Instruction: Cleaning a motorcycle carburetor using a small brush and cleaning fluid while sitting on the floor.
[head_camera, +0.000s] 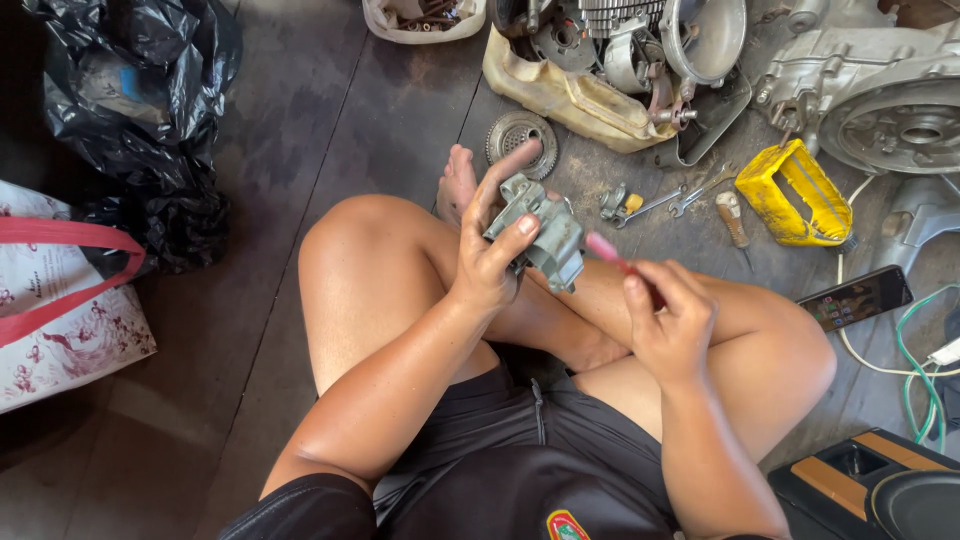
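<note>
Seated cross-legged on dark floor, viewed from above. Left hand (487, 262) raised over the knees, fingers wrapped around a grey cast-metal carburetor body (545, 235); thumb across its near face, index finger stretched up along the far edge. Part sits mid-scene, above the crossed shins, clear of the floor.

Right hand (668, 322) just right of it, fingers closed on a thin pink-handled tool (612, 257), tip angled toward the carburetor's right side; whether the tip touches cannot be told.

Handling judgement: the casting looks rigid and fairly dense for its size, with knobbly bosses and ports that give good purchase. Likely oily, so slippery on flat faces. Best held around the main body as now, not by small protruding fittings, which could bend or snap.

Around: toothed gear (519, 137) on the floor beyond the foot; wrenches (690, 196) and a wooden-handled screwdriver (732, 217) to the far right; yellow plastic piece (790, 194) beside them; engine casing (880, 90) far right; phone (856, 297) lying right; black plastic bag (140, 110) far left; floral tote bag (65, 300) near left.
</note>
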